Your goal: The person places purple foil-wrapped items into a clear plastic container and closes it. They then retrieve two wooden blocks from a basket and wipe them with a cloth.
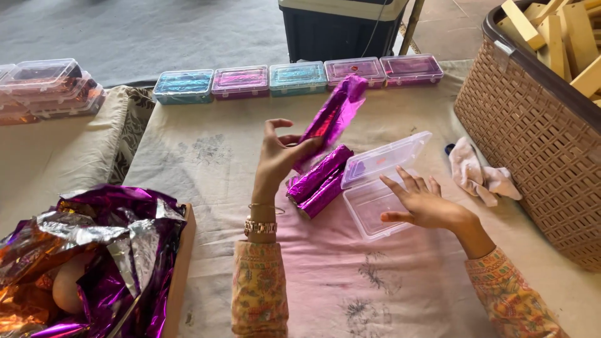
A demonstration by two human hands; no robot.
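Left hand (278, 156) is raised, thumb and fingers pinched on the lower end of a foil roll (332, 117): shiny magenta, crinkled, roughly cylindrical. Long axis runs diagonal, lower-left to upper-right, free end pointing up toward the far boxes. Right hand (421, 201) is open, palm down, fingers spread, resting on the rim of the clear case (375, 203), gripping nothing.

Left to right:
- Crumpled foil (100, 250), purple, silver and orange, heaped in a wooden tray (181, 269) at near left.
- Stack of clear lidded boxes (50, 87) at far left.
- Row of five boxes (297, 78) along the far table edge, blue and purple contents, rectangular, transparent lids.
- Two more rolls (319, 181) lie on the cloth (206, 163) just left of the case, touching each other, same diagonal as the held one.
- Case is thin transparent plastic, rectangular, hinged lid tilted up and back.
- Pale rag (479, 175), soft and bunched, lies between the case and the basket.
- Woven brown basket (532, 138) at right, holding pale wooden blocks (563, 31).
- Cloth is off-white, faded print, pink stain near the hands.
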